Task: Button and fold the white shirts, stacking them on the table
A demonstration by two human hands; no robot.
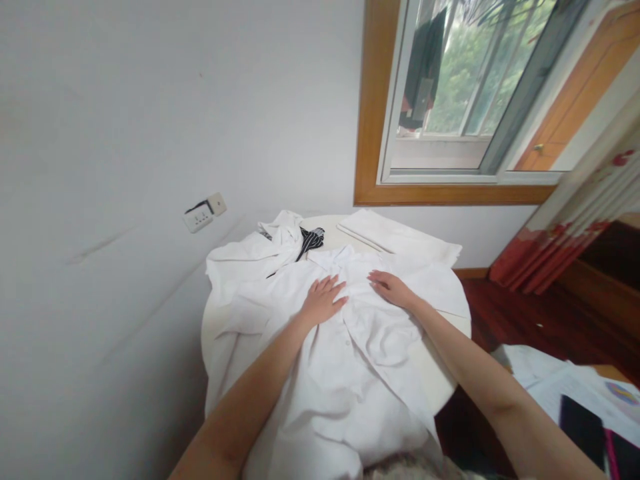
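A white button-up shirt (pixel 350 360) lies spread front-up over a small round white table (pixel 213 327), its hem hanging toward me. My left hand (pixel 323 299) lies flat on the shirt's upper chest, fingers stretched out. My right hand (pixel 393 288) rests flat just to its right, near the collar, fingers together and extended. Neither hand holds anything.
More white clothing (pixel 250 257) and a black-and-white striped piece (pixel 311 241) are heaped at the table's back left. A folded white cloth (pixel 400 241) lies at the back right. The wall with a socket (pixel 203 213) is left, a window (pixel 465 93) behind, papers (pixel 565 387) at right.
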